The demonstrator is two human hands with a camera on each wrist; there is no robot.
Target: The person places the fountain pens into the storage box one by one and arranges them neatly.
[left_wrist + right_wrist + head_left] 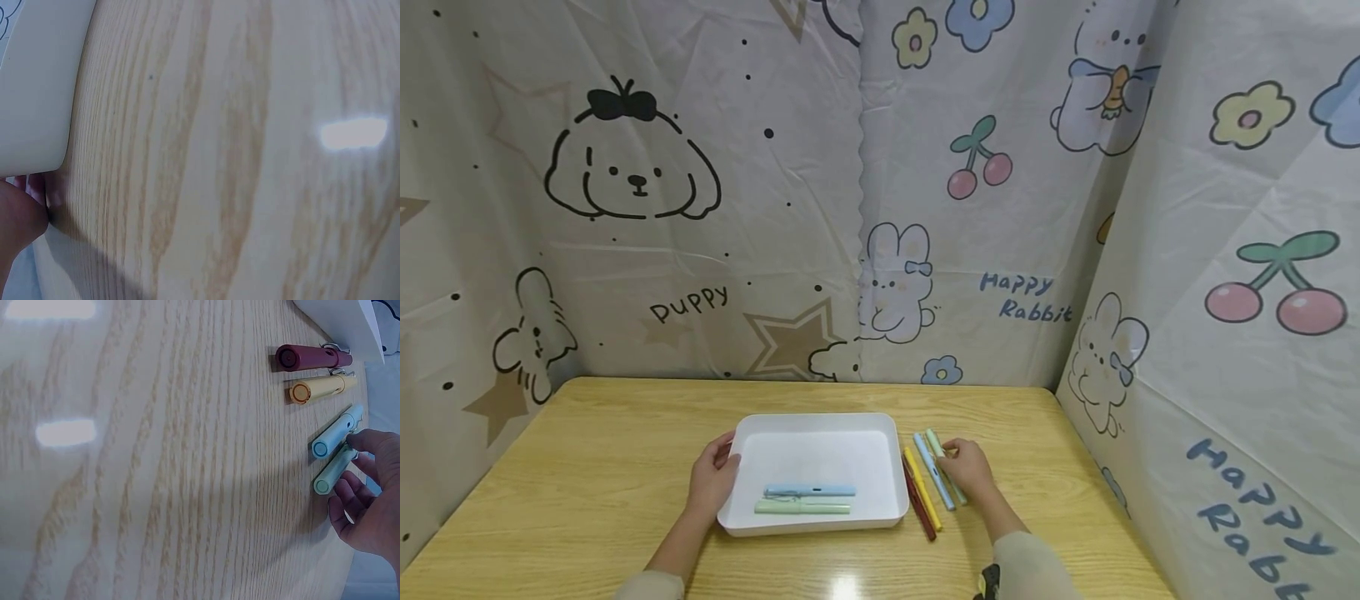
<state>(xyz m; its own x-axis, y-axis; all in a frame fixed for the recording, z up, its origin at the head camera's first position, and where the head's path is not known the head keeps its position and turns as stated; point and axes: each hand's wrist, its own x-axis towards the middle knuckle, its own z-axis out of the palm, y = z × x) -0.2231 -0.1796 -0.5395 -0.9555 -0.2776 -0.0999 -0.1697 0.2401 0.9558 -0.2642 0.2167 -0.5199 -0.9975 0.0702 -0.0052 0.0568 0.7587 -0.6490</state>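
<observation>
My left hand (711, 479) holds the left side of a white tray (812, 454) on the table, thumb by the rim. Inside the tray lie a light blue pen (810, 490) and a light green pen (802, 507), side by side. To the right of the tray, my right hand (967, 468) pinches another light green pen (334, 474), which still lies along the tabletop. Beside that pen are a light blue pen (331, 439), a yellow pen (319, 389) and a dark red pen (312, 357), the red one closest to the tray.
The wooden table (625, 433) runs back to a patterned cloth (790, 208) hanging behind it. More cloth stands along the left and right sides. A dark object (990, 581) shows at the right sleeve. Light glares off the table's front.
</observation>
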